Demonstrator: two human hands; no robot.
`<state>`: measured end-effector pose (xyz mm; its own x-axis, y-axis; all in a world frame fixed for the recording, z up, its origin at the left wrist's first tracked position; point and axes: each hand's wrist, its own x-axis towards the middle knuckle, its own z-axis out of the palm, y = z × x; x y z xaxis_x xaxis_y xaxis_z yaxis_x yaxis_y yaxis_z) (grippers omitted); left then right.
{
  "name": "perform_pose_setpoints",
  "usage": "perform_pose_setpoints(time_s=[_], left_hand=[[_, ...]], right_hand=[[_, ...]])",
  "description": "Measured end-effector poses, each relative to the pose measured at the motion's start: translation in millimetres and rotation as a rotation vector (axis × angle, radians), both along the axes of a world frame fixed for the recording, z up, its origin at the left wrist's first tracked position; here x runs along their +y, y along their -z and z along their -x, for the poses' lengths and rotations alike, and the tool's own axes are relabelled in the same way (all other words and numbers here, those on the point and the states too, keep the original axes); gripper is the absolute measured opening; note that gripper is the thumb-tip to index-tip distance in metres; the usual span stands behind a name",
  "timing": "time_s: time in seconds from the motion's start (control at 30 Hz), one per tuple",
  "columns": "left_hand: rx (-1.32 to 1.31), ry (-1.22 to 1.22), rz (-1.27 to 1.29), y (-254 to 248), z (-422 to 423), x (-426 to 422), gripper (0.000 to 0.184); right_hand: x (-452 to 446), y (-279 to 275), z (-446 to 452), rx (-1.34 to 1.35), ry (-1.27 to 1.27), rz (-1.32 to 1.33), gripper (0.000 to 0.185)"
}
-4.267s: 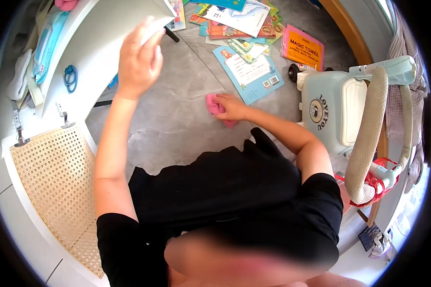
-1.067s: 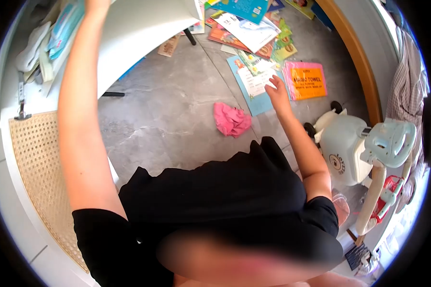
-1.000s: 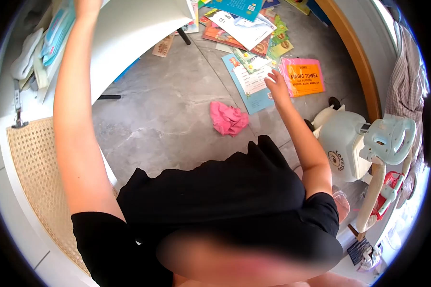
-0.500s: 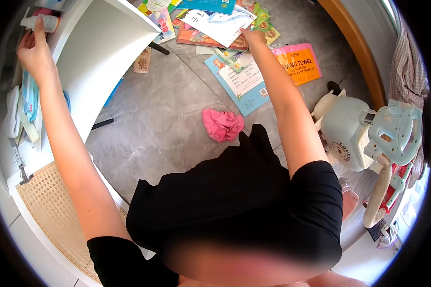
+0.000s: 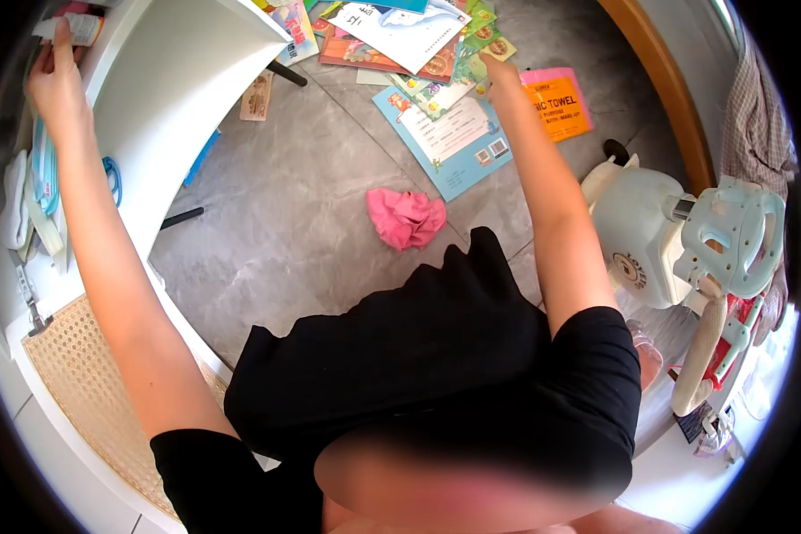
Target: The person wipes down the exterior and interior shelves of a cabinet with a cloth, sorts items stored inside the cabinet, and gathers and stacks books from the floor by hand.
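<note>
At the upper left, my left hand is closed around a small white bottle with an orange-edged label, beside the white shelf unit. My right hand reaches to the floor, its fingers curled at the edge of a green patterned booklet; the exact grip is partly hidden. Just left of it lies a heap of books, topped by a white book with a whale picture. Below that hand is a light-blue book with a printed white panel. An orange "Magic Towel" packet lies to its right.
A crumpled pink cloth rests on the grey tiled floor. To the right stands a pale blue ride-on toy. Blue face masks sit on the left shelf, above a woven cane panel.
My right hand has moved right, from the white book's edge to the green booklet, which now shows more. My left hand still holds the bottle, its label turned more into view.
</note>
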<state>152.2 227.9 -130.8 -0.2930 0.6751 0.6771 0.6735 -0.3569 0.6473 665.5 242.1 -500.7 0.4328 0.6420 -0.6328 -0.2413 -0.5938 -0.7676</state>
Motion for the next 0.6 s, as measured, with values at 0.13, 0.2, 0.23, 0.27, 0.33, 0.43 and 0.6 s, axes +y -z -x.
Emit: perform_pose_setpoints(time_s=[0.13, 0.2, 0.23, 0.27, 0.33, 0.43, 0.6], left_hand=[[-0.014, 0.017, 0.011, -1, -4, 4, 0.068], [-0.024, 0.013, 0.003, 2, -6, 4, 0.067], [-0.027, 0.012, 0.0, 2, -7, 3, 0.067], [-0.032, 0.013, 0.0, 3, -7, 1, 0.066], [-0.049, -0.007, -0.011, 3, -16, -3, 0.059], [-0.023, -0.026, -0.033, 3, -14, -2, 0.059], [0.043, -0.037, -0.026, 3, -21, -1, 0.057]], right_hand=[[8, -14, -8, 0.09, -0.079, -0.012, 0.038], [8, -17, -8, 0.094, -0.078, -0.096, 0.042], [12, -16, -3, 0.013, -0.095, -0.177, 0.043], [13, -16, 2, -0.069, -0.112, -0.254, 0.044], [18, -30, 19, -0.618, -0.175, -0.065, 0.047], [22, -31, 20, -0.579, -0.241, -0.175, 0.049], [24, -34, 1, 0.091, -0.264, -0.364, 0.051]])
